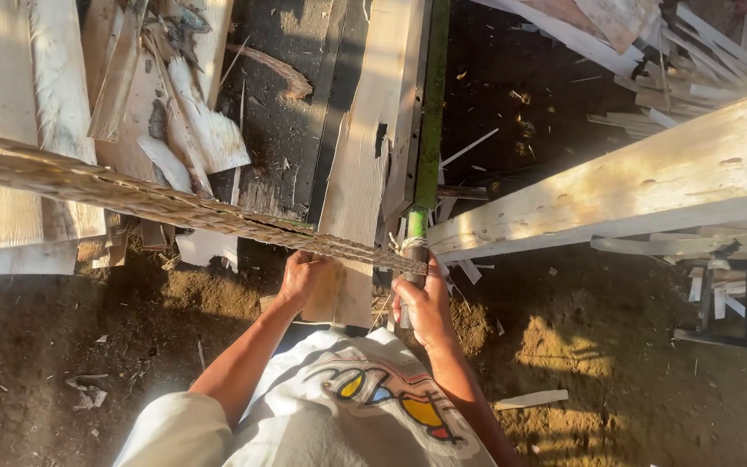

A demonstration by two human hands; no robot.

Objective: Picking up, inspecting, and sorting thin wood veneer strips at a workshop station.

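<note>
Rope (157, 203), thick and braided, runs taut from the left edge down to the green pole (430, 112), and I see both hands closed at that junction: my left hand (303, 278) grips the rope just short of the pole, my right hand (425, 307) is wrapped around the pole's lower end. Bindings seem to wrap the pole just above the right hand, though shadow blurs them. Pale wooden planks (365, 156) lie beneath over dirt ground (45, 363), with a long beam (633, 182) to the right.
</note>
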